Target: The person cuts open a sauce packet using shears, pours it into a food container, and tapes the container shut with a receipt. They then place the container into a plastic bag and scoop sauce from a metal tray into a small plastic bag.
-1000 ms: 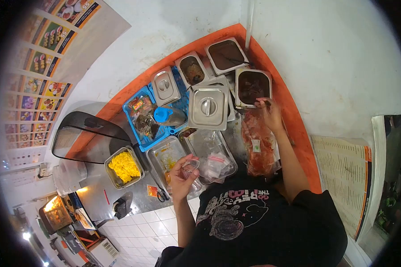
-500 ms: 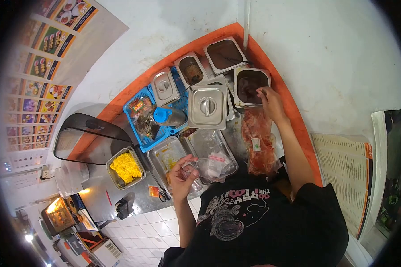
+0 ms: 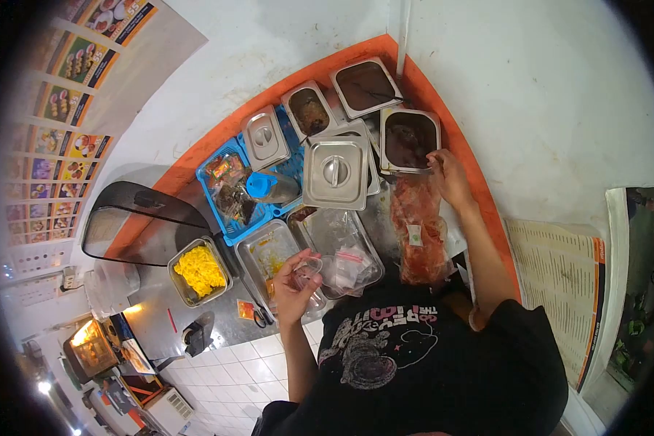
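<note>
My left hand [image 3: 294,291] is wrapped round a clear plastic cup [image 3: 308,273], above the edge of the metal trays. My right hand [image 3: 452,178] has its fingers pinched together at the near right corner of a metal pan of dark sauce [image 3: 410,138]. Whatever is between those fingers is too small and dark to name. Under my right wrist lies a clear bag of reddish food [image 3: 419,232] with a small label. A shallow tray [image 3: 374,272] by the cup holds clear plastic bags [image 3: 352,269].
Further pans stand at the back, one with dark sauce [image 3: 365,86]. A lidded pan [image 3: 336,173] sits mid-counter. A blue basket [image 3: 229,236] holds packets and a blue-capped bottle [image 3: 269,187]. To the left are a pan of yellow food [image 3: 200,272] and scissors [image 3: 264,315].
My right hand has drawn back slightly from over the sauce pan towards its near right corner. My left hand still holds the cup in about the same place.
</note>
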The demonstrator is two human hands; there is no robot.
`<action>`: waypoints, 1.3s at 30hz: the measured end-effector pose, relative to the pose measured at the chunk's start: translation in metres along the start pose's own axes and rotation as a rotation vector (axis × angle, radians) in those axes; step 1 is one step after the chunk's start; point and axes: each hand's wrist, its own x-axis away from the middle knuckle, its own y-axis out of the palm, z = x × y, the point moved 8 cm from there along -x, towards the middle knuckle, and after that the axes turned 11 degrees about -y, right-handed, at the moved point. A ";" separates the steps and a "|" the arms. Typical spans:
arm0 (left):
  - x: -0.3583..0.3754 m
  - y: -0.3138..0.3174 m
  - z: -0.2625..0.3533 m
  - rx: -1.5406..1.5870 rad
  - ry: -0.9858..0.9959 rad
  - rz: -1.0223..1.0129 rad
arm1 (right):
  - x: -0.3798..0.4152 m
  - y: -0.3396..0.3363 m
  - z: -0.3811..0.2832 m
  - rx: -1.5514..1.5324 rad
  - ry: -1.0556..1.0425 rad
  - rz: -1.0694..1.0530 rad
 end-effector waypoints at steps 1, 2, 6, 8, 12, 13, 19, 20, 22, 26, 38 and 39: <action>0.000 0.001 -0.002 0.007 -0.020 -0.005 | -0.001 0.004 -0.004 0.001 0.003 -0.002; -0.001 0.002 -0.002 0.006 -0.022 -0.009 | -0.003 0.006 -0.004 -0.059 0.084 0.061; -0.004 0.008 -0.003 -0.006 -0.028 -0.015 | -0.013 0.020 0.007 -0.199 0.142 0.218; -0.006 0.009 0.000 -0.020 -0.009 -0.021 | -0.021 0.024 0.015 -0.211 0.118 0.215; -0.006 0.009 0.007 -0.104 0.058 -0.007 | -0.032 0.023 0.020 -0.205 -0.066 0.156; -0.005 0.008 0.007 -0.101 0.057 0.002 | -0.031 0.018 0.019 -0.206 -0.068 0.155; 0.000 0.001 0.002 -0.054 0.035 0.035 | 0.001 0.001 0.007 0.013 -0.057 0.082; 0.000 0.001 0.000 -0.047 0.034 0.037 | 0.005 -0.003 0.006 -0.040 0.003 0.105; -0.004 0.004 -0.004 -0.029 0.012 0.008 | 0.008 -0.004 0.008 -0.087 0.068 0.133; -0.010 0.017 -0.001 -0.054 0.011 -0.023 | -0.002 0.016 0.022 -0.222 0.174 0.180; -0.002 0.013 0.003 -0.079 0.031 -0.017 | 0.008 -0.003 0.026 -0.089 -0.044 0.189; -0.002 0.011 0.002 -0.080 0.039 -0.007 | 0.014 -0.005 0.031 -0.139 0.071 0.201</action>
